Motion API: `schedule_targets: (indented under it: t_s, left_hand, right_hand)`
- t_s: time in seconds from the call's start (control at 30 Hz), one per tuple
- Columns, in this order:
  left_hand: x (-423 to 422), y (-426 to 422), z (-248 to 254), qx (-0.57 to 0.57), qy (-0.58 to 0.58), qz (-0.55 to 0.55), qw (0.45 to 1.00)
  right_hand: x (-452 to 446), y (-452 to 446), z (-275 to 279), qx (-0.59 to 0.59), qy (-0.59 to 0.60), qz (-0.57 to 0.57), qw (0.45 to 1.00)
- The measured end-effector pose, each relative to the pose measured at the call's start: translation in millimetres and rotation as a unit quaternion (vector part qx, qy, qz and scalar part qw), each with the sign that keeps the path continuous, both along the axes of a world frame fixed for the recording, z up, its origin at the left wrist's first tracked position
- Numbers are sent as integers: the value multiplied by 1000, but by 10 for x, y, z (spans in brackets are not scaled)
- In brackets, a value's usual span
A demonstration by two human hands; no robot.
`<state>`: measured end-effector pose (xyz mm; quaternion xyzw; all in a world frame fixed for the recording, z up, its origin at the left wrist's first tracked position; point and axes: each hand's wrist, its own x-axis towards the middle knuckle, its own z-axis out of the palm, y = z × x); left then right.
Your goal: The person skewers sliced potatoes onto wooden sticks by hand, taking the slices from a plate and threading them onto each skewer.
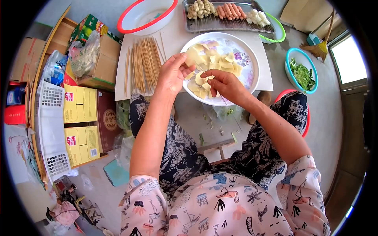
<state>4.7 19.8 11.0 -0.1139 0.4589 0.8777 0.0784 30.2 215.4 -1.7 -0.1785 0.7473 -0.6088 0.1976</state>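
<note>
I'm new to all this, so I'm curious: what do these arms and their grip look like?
They're a person's: the left arm and right arm are bare below loose, short, pale pink sleeves printed with long-legged birds and blue, orange and black shapes. Each grip is a bare hand, left hand and right hand, with no glove, watch or cable to be seen.

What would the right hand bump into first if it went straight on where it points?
Probably the left hand, which holds a pale slice just ahead of the right hand. Depth is hard to judge from one view, so it might pass above or below.
</note>
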Motion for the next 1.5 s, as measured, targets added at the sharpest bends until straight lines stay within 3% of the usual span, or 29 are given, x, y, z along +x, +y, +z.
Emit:
schedule_targets:
  t_s: [0.87, 1.03, 1.27, 1.33, 1.5]
  left_hand:
    - [-12, -20, 2, 37, -39, 48, 997]
    - [4, -2, 11, 36, -51, -12, 998]
    - [-18, 39, -38, 21, -40, -4, 999]
    - [-48, 40, -99, 29, -35, 38, 998]
    - [-51, 27, -146, 7, -28, 25, 999]
  right_hand:
    - [-1, -1, 91, 115, 140, -39, 983]
    - [-4, 1, 91, 106, 134, -45, 984]
    - [-56, 1, 78, 75, 48, -33, 996]
    - [-52, -2, 80, 72, 45, -32, 996]
    - [-64, 42, 16, 70, 43, -29, 996]
